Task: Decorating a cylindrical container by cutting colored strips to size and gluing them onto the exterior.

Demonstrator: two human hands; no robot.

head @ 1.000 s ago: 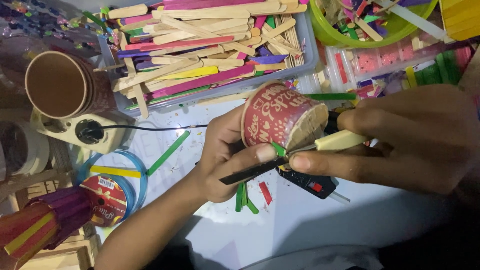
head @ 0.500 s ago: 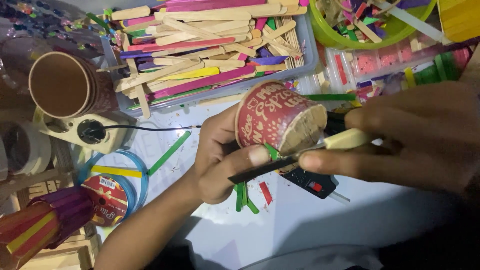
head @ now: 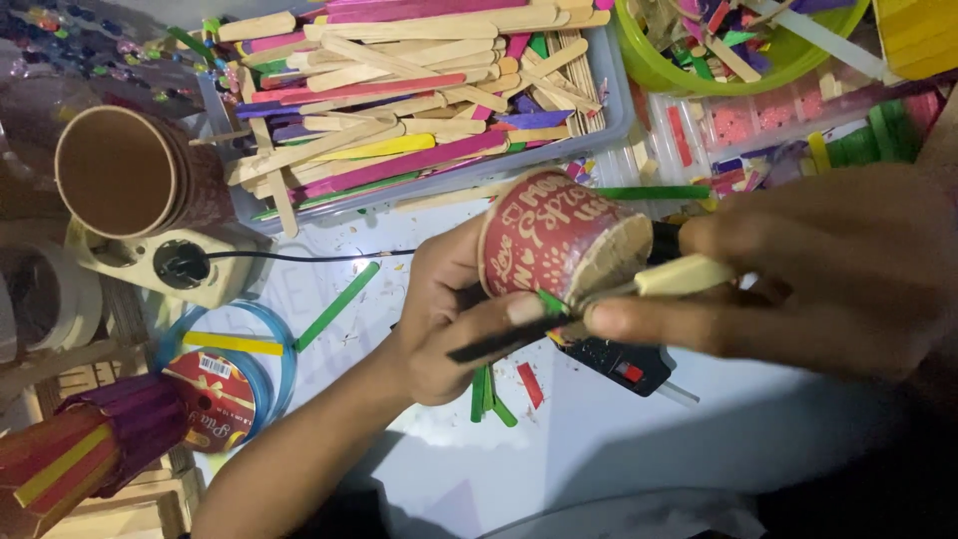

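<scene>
Just above the centre of the frame, the left hand (head: pixel 449 319) held a red paper cup (head: pixel 554 245) on its side, fingers wrapped round the wall from below and the thumb laid along the near edge. The cup's long axis ran from upper left to lower right, its brown base turned toward the right of the frame and its mouth hidden behind the palm. That grip was closed firmly on the cup.

The right hand (head: pixel 828 274) came in from the right edge, closed on a utility knife with a cream handle (head: pixel 684 274). The knife's dark blade (head: pixel 499 341) ran down and to the left, passing just under the rim of the cup's base and ending beside the left thumb. A short green stick piece (head: pixel 552 301) sat at the base rim, touching both blade and cup; whether it was glued there could not be told.

So the cup lay to the left of the knife grip, base first, and the blade crossed the cup's axis at an angle rather than along it. The left thumb was the nearest thing to the cutting edge.

Below the hands a black glue gun (head: pixel 619 364) lay on the white tabletop (head: pixel 599 449). A grey tray of coloured craft sticks (head: pixel 419 100) filled the upper middle of the frame.
</scene>
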